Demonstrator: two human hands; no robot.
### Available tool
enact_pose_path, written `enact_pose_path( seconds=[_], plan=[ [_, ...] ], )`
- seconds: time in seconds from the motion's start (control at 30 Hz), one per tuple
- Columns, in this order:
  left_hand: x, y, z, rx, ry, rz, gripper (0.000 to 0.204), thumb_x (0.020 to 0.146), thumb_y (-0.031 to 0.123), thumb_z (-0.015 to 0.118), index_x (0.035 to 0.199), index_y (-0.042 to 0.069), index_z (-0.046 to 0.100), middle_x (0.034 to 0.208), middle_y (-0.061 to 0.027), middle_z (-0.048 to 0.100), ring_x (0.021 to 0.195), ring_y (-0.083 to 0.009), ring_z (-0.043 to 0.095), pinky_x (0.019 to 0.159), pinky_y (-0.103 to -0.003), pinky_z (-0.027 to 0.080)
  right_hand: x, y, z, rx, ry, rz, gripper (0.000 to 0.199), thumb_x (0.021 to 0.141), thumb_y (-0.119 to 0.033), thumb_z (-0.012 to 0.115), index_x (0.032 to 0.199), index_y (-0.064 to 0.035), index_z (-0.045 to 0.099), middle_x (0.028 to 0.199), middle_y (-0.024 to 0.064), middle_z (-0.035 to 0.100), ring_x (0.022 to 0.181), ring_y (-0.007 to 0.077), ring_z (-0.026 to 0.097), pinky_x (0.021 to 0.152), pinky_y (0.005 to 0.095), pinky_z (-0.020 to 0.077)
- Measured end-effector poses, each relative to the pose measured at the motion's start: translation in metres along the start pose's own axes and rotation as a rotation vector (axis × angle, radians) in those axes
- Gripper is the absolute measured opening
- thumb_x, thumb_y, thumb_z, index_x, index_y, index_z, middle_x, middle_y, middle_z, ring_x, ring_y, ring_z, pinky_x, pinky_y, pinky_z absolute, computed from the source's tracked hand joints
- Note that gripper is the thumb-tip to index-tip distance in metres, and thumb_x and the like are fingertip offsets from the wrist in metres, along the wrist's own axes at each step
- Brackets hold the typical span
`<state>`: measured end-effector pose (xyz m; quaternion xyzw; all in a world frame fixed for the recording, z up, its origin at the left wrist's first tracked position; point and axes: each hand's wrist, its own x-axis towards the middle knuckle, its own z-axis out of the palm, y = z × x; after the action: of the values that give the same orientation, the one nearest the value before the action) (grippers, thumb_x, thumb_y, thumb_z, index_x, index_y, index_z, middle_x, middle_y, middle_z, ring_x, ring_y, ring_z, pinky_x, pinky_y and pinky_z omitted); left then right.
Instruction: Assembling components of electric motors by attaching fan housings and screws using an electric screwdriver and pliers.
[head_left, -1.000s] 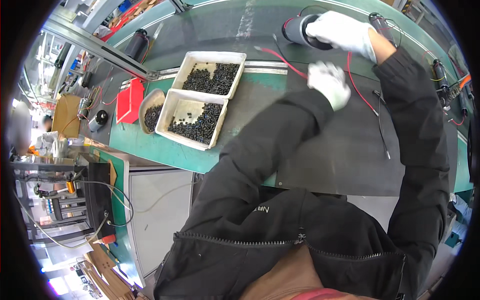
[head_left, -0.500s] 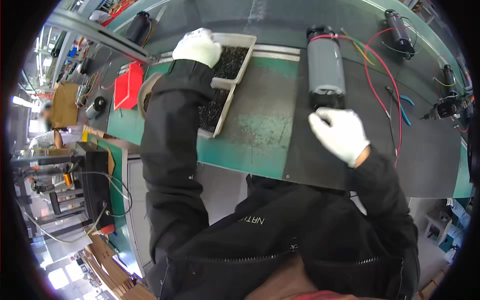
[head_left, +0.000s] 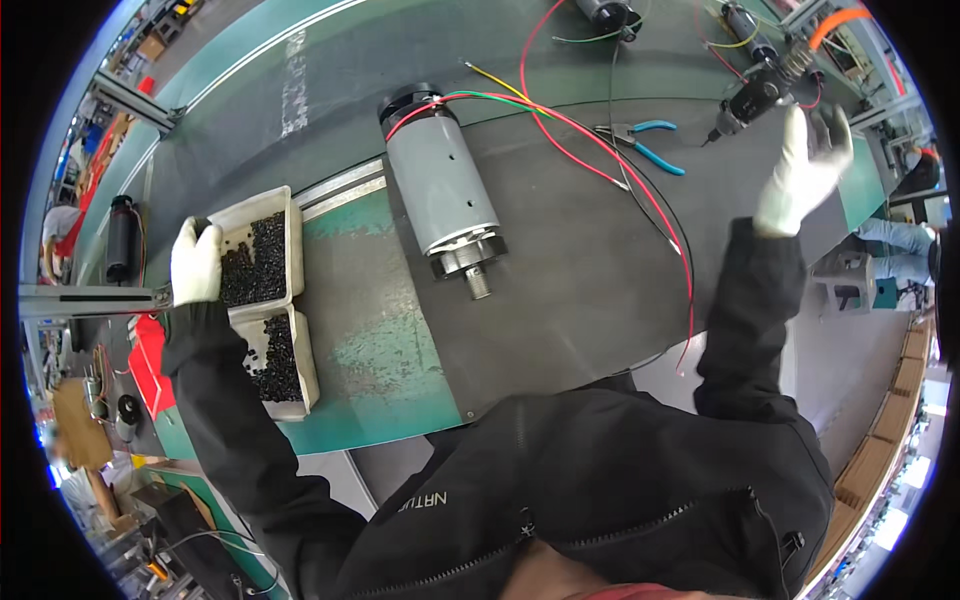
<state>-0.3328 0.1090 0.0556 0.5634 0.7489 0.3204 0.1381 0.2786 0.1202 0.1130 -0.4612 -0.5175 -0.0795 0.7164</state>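
My left hand [head_left: 196, 265], in a white glove, is at the left side of the upper white tray [head_left: 296, 245] of small black screws [head_left: 256, 260]. Its fingers are curled together, and what they hold, if anything, is hidden. My right hand [head_left: 806, 175], also gloved, is raised at the far right with thumb and fingers apart, close beside a hanging black power screwdriver [head_left: 752, 100]. Between my hands a grey cylindrical motor [head_left: 440, 180] lies on the dark mat, its shaft end toward me. Red, green and yellow wires [head_left: 560, 112] run from its far end.
Blue-handled pliers [head_left: 650, 145] lie right of the motor among the wires. A second white tray [head_left: 308, 375] of black parts stands nearer me. A red bin [head_left: 150, 365] is at the left, and other motors [head_left: 122, 240] lie around the bench. Metal posts frame both sides.
My right hand has left the motor's shaft end and moved right, up to the screwdriver, opening. My left hand remains at the trays. The view has swung right.
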Motion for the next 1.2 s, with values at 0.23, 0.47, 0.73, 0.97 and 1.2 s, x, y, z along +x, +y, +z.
enact_pose_path(
  seconds=[0.23, 0.47, 0.73, 0.97, 1.2],
  plan=[
    [-0.145, 0.125, 0.049, -1.244, -0.296, 0.018, 0.036, 0.096, 0.038, 0.05, 0.082, 0.005, 0.048, 0.066, 0.0008, 0.037, 0.049, -0.0072, 0.033, 0.045, -0.022, 0.027, 0.069, 0.112, -0.014, 0.232, -1.203, 0.524, 0.035, 0.087, -0.011, 0.06, 0.12, -0.0009, 0.052, 0.113, 0.0079, 0.06, 0.096, 0.0189, 0.061, 0.085, 0.0318, 0.0481],
    [-0.189, 0.18, 0.128, -1.915, -0.488, 0.033, 0.03, 0.096, 0.036, 0.052, 0.103, 0.007, 0.057, 0.077, -0.002, 0.045, 0.055, -0.0092, 0.041, 0.053, -0.024, 0.035, -0.001, -0.092, 0.028, 1.038, -0.769, 0.59, 0.031, 0.091, -0.014, 0.045, 0.113, 0.0071, 0.052, 0.112, 0.0194, 0.056, 0.098, 0.0264, 0.058, 0.078, 0.0411, 0.0526],
    [-0.197, 0.186, 0.139, -1.886, -0.53, -0.067, 0.03, 0.091, 0.029, 0.061, 0.109, 0.005, 0.06, 0.075, -0.0028, 0.051, 0.052, -0.0083, 0.04, 0.054, -0.025, 0.033, -0.058, -0.127, 0.047, 1.417, -0.635, 0.694, 0.028, 0.091, -0.014, 0.049, 0.108, 0.0082, 0.055, 0.1, 0.0206, 0.061, 0.084, 0.0243, 0.06, 0.069, 0.0352, 0.0524],
    [-0.203, 0.181, 0.112, -1.198, -0.594, -0.088, 0.043, 0.086, 0.035, 0.069, 0.1, -0.005, 0.058, 0.08, -0.0101, 0.058, 0.055, -0.0067, 0.042, 0.053, -0.019, 0.033, -0.07, -0.121, 0.041, 1.407, -0.465, 0.79, 0.027, 0.09, -0.014, 0.052, 0.103, 0.0092, 0.058, 0.09, 0.0216, 0.064, 0.071, 0.0226, 0.062, 0.061, 0.03, 0.0522],
    [-0.238, 0.176, 0.15, -1.916, -0.89, -0.811, 0.044, 0.092, 0.045, 0.056, 0.115, 0.008, 0.047, 0.09, -0.0082, 0.054, 0.058, -0.0132, 0.045, 0.053, -0.027, 0.04, -0.081, -0.109, 0.047, 1.419, -0.451, 0.862, 0.033, 0.086, -0.016, 0.055, 0.105, 0.01, 0.057, 0.095, 0.0227, 0.062, 0.081, 0.0272, 0.057, 0.068, 0.0341, 0.0474]
  ],
)
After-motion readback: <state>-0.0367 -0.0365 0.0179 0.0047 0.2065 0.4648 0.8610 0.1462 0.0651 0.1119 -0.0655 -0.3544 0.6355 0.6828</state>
